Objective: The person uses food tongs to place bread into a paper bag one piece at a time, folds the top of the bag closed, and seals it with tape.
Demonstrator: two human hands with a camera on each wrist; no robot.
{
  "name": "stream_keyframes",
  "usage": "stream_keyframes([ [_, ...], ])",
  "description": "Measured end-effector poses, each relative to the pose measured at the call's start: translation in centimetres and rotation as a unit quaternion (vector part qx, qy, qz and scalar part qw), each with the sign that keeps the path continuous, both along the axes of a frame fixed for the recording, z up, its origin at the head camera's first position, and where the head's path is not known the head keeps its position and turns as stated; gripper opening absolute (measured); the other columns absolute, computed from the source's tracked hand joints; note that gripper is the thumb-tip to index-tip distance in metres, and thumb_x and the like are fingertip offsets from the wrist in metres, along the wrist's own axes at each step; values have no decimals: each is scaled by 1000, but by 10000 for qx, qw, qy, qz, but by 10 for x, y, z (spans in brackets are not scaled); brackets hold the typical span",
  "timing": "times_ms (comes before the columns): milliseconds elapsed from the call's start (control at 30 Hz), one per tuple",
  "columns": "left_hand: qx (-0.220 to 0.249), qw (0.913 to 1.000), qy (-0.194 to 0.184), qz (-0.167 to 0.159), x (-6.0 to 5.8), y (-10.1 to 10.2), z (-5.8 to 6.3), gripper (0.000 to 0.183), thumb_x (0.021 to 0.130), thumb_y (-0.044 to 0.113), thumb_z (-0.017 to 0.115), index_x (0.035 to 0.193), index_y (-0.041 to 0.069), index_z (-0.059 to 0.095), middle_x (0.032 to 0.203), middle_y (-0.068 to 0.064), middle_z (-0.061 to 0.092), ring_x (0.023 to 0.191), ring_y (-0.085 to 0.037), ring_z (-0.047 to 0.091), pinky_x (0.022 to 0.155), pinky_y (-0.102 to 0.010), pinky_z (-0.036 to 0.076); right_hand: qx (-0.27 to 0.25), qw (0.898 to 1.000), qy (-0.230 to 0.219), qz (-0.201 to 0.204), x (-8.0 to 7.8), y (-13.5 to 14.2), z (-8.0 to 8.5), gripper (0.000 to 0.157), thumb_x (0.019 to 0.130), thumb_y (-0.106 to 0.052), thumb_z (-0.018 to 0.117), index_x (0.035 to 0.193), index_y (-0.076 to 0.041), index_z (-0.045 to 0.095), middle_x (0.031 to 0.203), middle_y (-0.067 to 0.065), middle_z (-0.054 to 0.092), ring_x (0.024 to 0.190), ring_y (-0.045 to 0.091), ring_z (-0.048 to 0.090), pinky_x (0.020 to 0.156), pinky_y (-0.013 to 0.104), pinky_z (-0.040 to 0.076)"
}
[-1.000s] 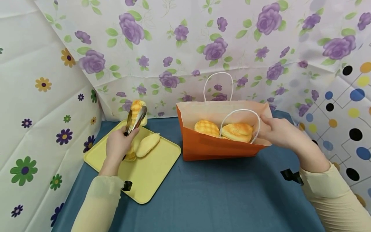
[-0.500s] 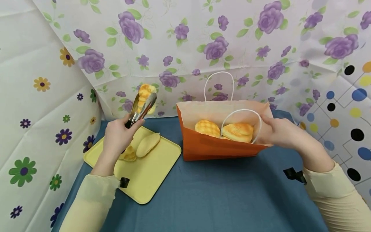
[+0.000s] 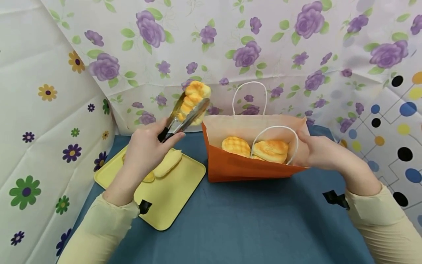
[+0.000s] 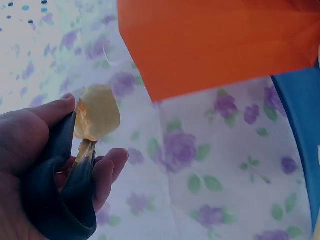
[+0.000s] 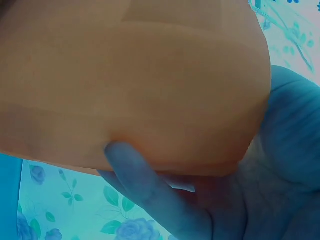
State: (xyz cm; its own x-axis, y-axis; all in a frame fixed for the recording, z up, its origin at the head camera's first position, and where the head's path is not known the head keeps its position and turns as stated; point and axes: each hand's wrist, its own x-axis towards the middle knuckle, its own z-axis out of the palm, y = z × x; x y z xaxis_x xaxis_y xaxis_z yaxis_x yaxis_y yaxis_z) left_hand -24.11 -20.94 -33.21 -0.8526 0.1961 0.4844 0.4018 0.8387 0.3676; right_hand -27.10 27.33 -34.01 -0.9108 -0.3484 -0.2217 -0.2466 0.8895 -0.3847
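Note:
My left hand (image 3: 145, 150) grips black-handled metal tongs (image 3: 194, 113), whose tips pinch a golden, bumpy bread roll (image 3: 193, 97). The roll hangs in the air left of the orange paper bag (image 3: 244, 169), above the tray's far corner. In the left wrist view the black handles (image 4: 55, 185) lie in the hand, with the roll (image 4: 100, 112) at the tips. My right hand (image 3: 323, 152) pinches the bag's right side at its open top; the right wrist view shows fingers (image 5: 135, 170) against the paper. A grid-topped bun (image 3: 235, 146) and another bread (image 3: 271, 151) show inside.
On the left lies a yellow tray (image 3: 168, 205) with a long pale bread (image 3: 169, 165) and another piece (image 3: 149, 178), partly behind my left hand. White handles (image 3: 249, 83) loop above the bag. Blue cloth (image 3: 237, 220) covers the table; patterned sheets (image 3: 184, 44) hang around it.
My left hand has lifted the roll in the tongs from over the tray up and to the right, closer to the bag. My right hand stays at the bag's side.

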Motion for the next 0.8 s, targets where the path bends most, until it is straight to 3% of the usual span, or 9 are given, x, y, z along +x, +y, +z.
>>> stream_keyframes([
  [100, -202, 9988, 231, -372, 1, 11, 6, 67, 98, 45, 79, 146, -1, 65, 114, -24, 75, 71, -32, 66, 65, -47, 55, 49, 9999, 42, 84, 1, 0, 0, 110, 92, -44, 84, 166, 9, 22, 131, 33, 65, 102, 37, 70, 82, 55, 58],
  [233, -547, 9943, 466, -793, 0, 26, 14, 70, 96, 44, 82, 145, -3, 65, 116, -22, 76, 74, -32, 69, 64, -46, 58, 115, 9997, 32, 207, 4, 0, 1, 109, 92, -44, 84, 167, 8, 23, 141, 37, 58, 114, 44, 67, 85, 57, 57],
  [333, -905, 9898, 462, -994, -2, 37, 19, 68, 96, 46, 81, 144, 0, 66, 109, -16, 76, 74, -30, 70, 60, -42, 57, 140, 9996, 26, 258, 5, -1, 1, 109, 91, -39, 86, 166, 8, 23, 140, 37, 60, 114, 44, 67, 85, 57, 58],
  [433, -1309, 9834, 399, -1192, -6, 49, 22, 68, 97, 50, 79, 147, 5, 65, 96, -10, 71, 60, -22, 59, 50, -35, 48, 159, 9994, 37, 297, 6, -2, 2, 109, 90, -35, 87, 166, 9, 23, 140, 37, 60, 113, 43, 67, 85, 57, 58],
  [533, -1655, 9742, 500, -1450, -12, 61, 23, 72, 97, 53, 78, 151, 8, 62, 115, -11, 75, 58, -19, 61, 49, -33, 47, 174, 9994, 12, 306, 7, -2, 4, 109, 90, -34, 87, 166, 9, 22, 141, 37, 59, 114, 43, 67, 85, 57, 58],
  [600, -1912, 9663, 597, -1615, -16, 69, 24, 72, 96, 54, 78, 150, 9, 63, 118, -12, 76, 57, -18, 62, 47, -33, 46, 181, 9993, -1, 316, 8, -3, 4, 108, 90, -32, 87, 167, 8, 22, 142, 37, 58, 116, 45, 66, 87, 58, 58],
  [700, -2435, 9525, 570, -1735, -19, 83, 26, 66, 97, 57, 76, 141, 9, 69, 102, -10, 77, 53, -19, 61, 45, -34, 47, 209, 9992, -21, 326, 9, -2, 5, 108, 90, -29, 86, 167, 8, 21, 142, 37, 59, 117, 46, 66, 89, 60, 57],
  [800, -2985, 9368, 299, -1798, -22, 98, 30, 61, 97, 60, 74, 131, 9, 71, 89, -5, 73, 58, -19, 64, 51, -36, 54, 220, 9992, -5, 335, 10, -2, 4, 107, 89, -27, 86, 167, 8, 21, 139, 36, 61, 114, 44, 67, 88, 59, 58],
])
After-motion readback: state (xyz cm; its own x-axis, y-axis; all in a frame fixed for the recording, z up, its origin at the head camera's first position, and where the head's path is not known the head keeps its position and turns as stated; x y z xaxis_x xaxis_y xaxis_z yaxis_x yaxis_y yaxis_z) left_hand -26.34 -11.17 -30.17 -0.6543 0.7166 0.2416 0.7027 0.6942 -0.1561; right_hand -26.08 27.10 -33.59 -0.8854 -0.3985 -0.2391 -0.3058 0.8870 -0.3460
